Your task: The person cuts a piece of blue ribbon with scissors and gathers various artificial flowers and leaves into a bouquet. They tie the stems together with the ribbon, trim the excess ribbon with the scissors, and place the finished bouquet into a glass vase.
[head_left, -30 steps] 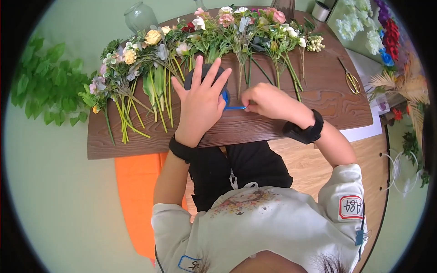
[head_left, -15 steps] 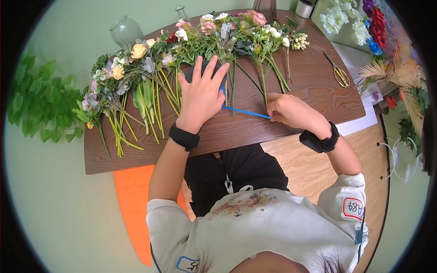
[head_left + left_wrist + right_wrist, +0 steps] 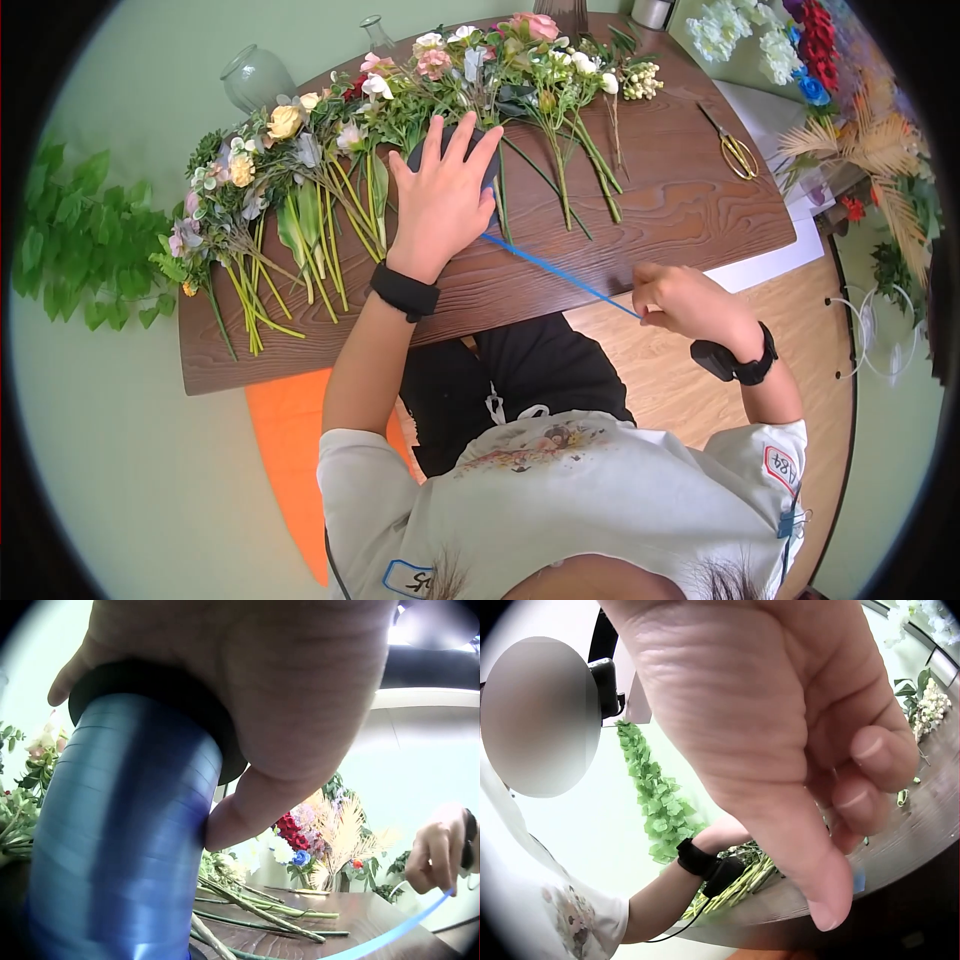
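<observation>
A spool of blue ribbon with dark end discs stands upright on the table. My left hand lies palm down on its top disc, fingers spread and straight, the thumb against the side of the spool. From the spool a strip of blue ribbon runs taut to my right hand, which pinches its end between thumb and curled fingers beyond the table's front edge. In the right wrist view a bit of blue ribbon shows beside the thumb.
Flowers with green stems lie in a row along the back and left of the wooden table. Gold-handled scissors lie at the right. Behind stand a glass vase and a metal-coloured spool.
My right hand has moved right and toward the body, drawing out a longer length of ribbon. The left hand has stayed on the spool.
</observation>
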The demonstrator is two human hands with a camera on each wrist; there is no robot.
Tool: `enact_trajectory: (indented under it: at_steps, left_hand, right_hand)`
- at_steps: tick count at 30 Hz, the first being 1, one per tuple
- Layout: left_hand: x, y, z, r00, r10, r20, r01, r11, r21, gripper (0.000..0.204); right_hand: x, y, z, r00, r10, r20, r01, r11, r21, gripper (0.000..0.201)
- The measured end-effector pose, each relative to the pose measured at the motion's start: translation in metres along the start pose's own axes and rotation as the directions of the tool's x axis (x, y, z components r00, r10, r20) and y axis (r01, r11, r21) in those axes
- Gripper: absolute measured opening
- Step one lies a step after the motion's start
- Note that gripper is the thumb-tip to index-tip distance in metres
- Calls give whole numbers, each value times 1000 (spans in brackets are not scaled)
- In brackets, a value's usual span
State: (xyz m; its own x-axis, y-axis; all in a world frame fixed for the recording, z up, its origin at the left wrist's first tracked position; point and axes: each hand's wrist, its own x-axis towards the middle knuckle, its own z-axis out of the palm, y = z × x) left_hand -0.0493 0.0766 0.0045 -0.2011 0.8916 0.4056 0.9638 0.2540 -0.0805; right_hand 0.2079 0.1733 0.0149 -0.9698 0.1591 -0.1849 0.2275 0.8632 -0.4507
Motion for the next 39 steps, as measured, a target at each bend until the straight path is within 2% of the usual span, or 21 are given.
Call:
enact_trajectory:
  at_steps: [3,7,11,16,19,21,23,25,26,27,29,30,33,35,37,39]
  left_hand:
    - [1,1,0,999,3,32,-4,1000,29,58]
    - [2,2,0,999,27,42,-30,998,58,60]
    - [0,0,-2,998,14,64,-18,998,68,61]
    - [-2,-2,-4,994,-22,110,17,998,53,62]
    - [-5,-3,-6,995,-42,91,41,999,14,58]
    - [-6,-4,-7,996,-29,79,27,999,26,58]
    - [-6,-5,-8,998,-8,62,6,999,36,57]
    - [-5,-4,-11,996,58,65,-63,995,74,58]
    - [-5,-2,-11,995,95,-8,-95,995,37,48]
    - [-4,-2,-12,994,107,-12,-107,994,32,48]
    - [-4,-3,-14,959,270,82,-277,956,95,30]
    - [-6,-1,-11,950,311,-26,-311,950,-4,16]
    - [-10,0,-3,953,302,36,-304,951,60,9]
    - [-11,7,-5,958,285,29,-286,955,76,8]
    - [-11,18,-4,970,241,-37,-227,947,226,16]
    - [-9,30,-8,963,265,-43,-256,954,159,20]
  right_hand:
    - [-12,-2,0,998,38,50,-38,999,1,11]
    - [-29,5,-3,999,44,8,-43,999,-9,10]
    - [-45,15,-11,988,156,23,-155,988,-22,11]
    - [-60,37,-24,967,241,-80,-242,970,0,12]
    - [-62,47,-34,946,295,-135,-300,954,-10,11]
    - [-65,60,-39,923,320,-214,-334,942,-34,12]
    - [-63,70,-44,913,337,-230,-357,933,-47,9]
    - [-59,84,-48,890,356,-285,-395,914,-90,6]
    - [-56,91,-50,898,323,-298,-364,927,-92,3]
    - [-53,99,-52,892,333,-305,-376,922,-90,3]
    - [-46,116,-57,898,284,-336,-333,938,-97,5]
    - [-42,126,-60,892,294,-343,-344,934,-95,5]
    - [-33,147,-70,903,275,-330,-330,936,-124,4]
    - [-25,147,-75,890,314,-330,-369,922,-116,6]
    - [-20,158,-79,891,339,-302,-388,914,-117,10]
    - [-17,167,-81,900,232,-368,-292,949,-115,13]
